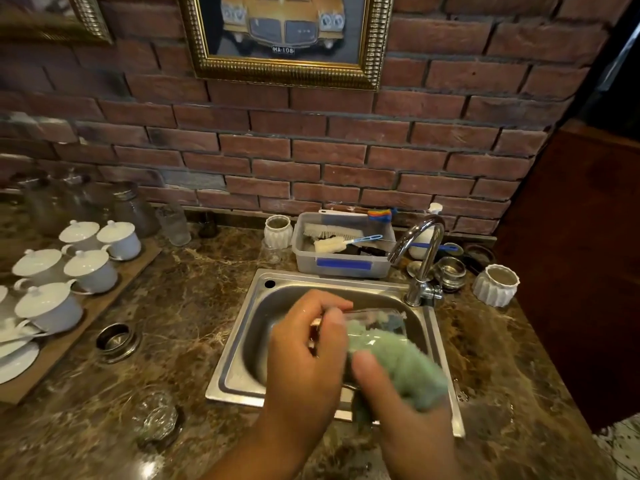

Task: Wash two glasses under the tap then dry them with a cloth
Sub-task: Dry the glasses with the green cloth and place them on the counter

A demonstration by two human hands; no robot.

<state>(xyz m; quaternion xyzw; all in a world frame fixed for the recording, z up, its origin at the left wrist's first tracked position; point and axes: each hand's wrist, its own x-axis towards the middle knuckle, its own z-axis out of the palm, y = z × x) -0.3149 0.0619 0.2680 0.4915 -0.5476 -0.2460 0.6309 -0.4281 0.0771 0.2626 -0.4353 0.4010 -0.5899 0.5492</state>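
Over the steel sink (239, 362) my left hand (304, 355) grips a clear glass (377, 318), held tilted on its side. My right hand (391, 400) holds a pale green cloth (398, 362) bunched against and partly inside the glass; the cloth is blurred. A second clear glass (156, 415) stands on the marble counter at the front left of the sink. The chrome tap (420, 258) rises at the sink's back right corner; I see no water running from it.
A grey plastic tub (343, 265) of brushes sits behind the sink. White lidded cups (91, 270) fill a board on the left. A round metal ring (116, 339), white ribbed pots (496, 285) and jars stand on the counter. A brick wall lies behind.
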